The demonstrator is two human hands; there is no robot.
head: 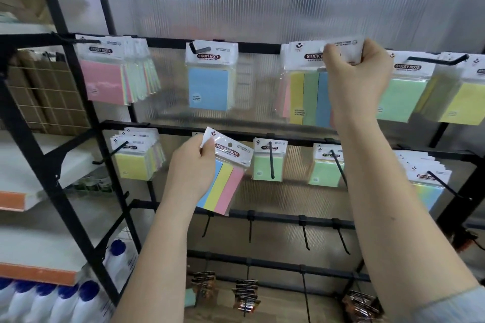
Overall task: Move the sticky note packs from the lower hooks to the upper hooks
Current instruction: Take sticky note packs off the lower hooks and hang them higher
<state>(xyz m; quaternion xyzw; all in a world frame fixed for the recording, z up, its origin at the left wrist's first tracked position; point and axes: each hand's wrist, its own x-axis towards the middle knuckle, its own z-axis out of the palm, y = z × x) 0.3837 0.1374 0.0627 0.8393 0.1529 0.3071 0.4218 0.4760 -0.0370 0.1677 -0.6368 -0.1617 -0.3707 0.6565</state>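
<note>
Mid-task. Right hand fingers pinch the white header of a striped yellow-green-blue sticky note pack at the upper rail. Left hand pinches a blue-yellow-pink pack, off its hook. Several lower-rail packs remain.

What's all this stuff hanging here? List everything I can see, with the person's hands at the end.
striped pack: one, blue, yellow and pink, off its hook, held in front of the middle rail
striped packs: a small stack, pink, yellow, green and blue, top rail, at a hook
pink-fronted packs: a bunch, top rail, far left
blue pack: top rail, on a hook
green packs: middle rail, on hooks
bare hooks: several, black, third rail
white bottles: several, blue caps, bottom left
left hand: pinches the striped pack's header
right hand: fingers grip the top rail stack's header
</note>
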